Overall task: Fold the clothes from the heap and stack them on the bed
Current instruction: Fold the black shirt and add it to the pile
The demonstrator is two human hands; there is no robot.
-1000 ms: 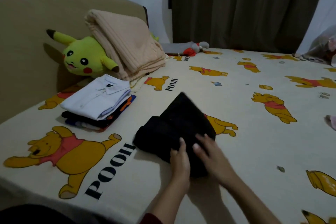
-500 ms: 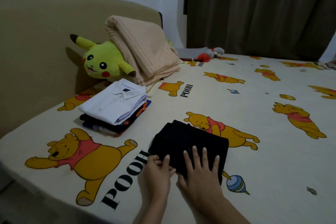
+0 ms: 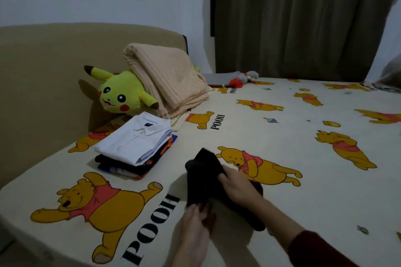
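Two hands hold one black garment (image 3: 204, 176) near the bed's front edge, at about six o'clock in the view. The left hand (image 3: 195, 225) pinches the garment's near end from below, fingers curled into the cloth. The right hand (image 3: 237, 186) lies over the middle with its fingers wrapped round the upper edge. Between them the garment is lifted and half turned, its far corner up in the air.

To do this step well, I judge both grips should stay firm so the folded layers do not slip apart. The bundle should travel flat toward ten o'clock and come down square on the stack (image 3: 136, 151), edges lined up with the white shirt (image 3: 134, 136) on top. Dropped at a tilt, it could slide off or pull the pile askew.

Counted outward: one stack of folded clothes, with the white shirt uppermost and several darker pieces below, too close-pressed to number surely. One yellow plush toy (image 3: 121, 95) leans on the headboard (image 3: 47, 84) at eleven o'clock. One folded beige blanket (image 3: 169, 84) rests against the toy. One grey and red soft toy (image 3: 240, 77) lies at twelve o'clock by the curtain (image 3: 303, 19). The bed sheet (image 3: 282, 212) shows many printed bears. Any heap of unfolded clothes lies out of clear view.
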